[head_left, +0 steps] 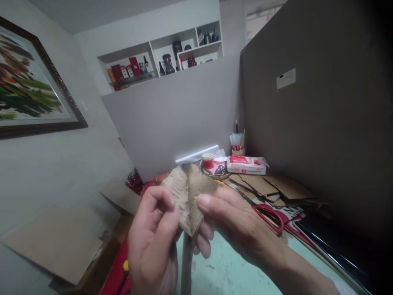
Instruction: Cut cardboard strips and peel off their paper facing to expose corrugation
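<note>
Both hands hold a small piece of brown corrugated cardboard (187, 194) up in front of me, split or folded into two flaps with the ribbed side showing. My left hand (153, 241) pinches the left flap with curled fingers. My right hand (233, 223) grips the right flap, thumb on top, fingers behind. Below the hands lies a pale green work surface (227, 270).
Red-handled scissors (270, 217) lie just right of my hands among flat cardboard scraps (270, 186). A tape roll (208, 160), a white-and-red box (247, 164) and a pen cup (237, 146) stand at the back. Grey partitions (307, 123) enclose the desk. Cardboard sheets (58, 241) lie at the left.
</note>
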Motion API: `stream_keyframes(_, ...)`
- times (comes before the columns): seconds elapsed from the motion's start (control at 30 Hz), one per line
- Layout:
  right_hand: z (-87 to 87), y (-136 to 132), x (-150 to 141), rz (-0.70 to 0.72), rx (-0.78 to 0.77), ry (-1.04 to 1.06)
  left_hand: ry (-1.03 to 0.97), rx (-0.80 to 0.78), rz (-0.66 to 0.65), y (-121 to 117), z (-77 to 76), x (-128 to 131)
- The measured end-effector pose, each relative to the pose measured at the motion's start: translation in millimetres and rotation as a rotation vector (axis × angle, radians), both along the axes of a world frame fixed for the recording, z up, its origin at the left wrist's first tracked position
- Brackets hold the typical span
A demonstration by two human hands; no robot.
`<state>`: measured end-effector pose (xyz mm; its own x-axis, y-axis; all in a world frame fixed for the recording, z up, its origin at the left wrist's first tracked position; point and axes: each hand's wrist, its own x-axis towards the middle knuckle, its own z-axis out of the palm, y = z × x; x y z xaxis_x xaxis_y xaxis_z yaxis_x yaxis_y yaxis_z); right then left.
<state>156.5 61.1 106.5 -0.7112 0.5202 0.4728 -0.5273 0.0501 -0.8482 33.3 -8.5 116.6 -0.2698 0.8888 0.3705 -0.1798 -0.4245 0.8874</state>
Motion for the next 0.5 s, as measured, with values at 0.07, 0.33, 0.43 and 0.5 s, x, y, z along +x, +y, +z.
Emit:
stream_keyframes(0.07, -1.3, -0.9, -1.8, -0.021, -0.007, 0.02, 0.032, 0.004, 0.016, 1.0, -1.4, -3.1)
stream_keyframes(0.33, -3.0, -3.5, -3.6, -0.019, -0.015, 0.078, 0.015, 0.016, 0.114, 1.8, -0.3, 3.4)
stream_keyframes(0.43, -3.4, -2.8, -4.7, 0.01, -0.034, 0.107, -0.023, 0.013, 0.168, 0.3, 2.0, 10.7)
stream_keyframes(0.5, -3.6, -2.4, -5.9, 0.017, -0.037, 0.118, -0.037, 0.015, 0.176, -0.4, 3.7, 14.3)
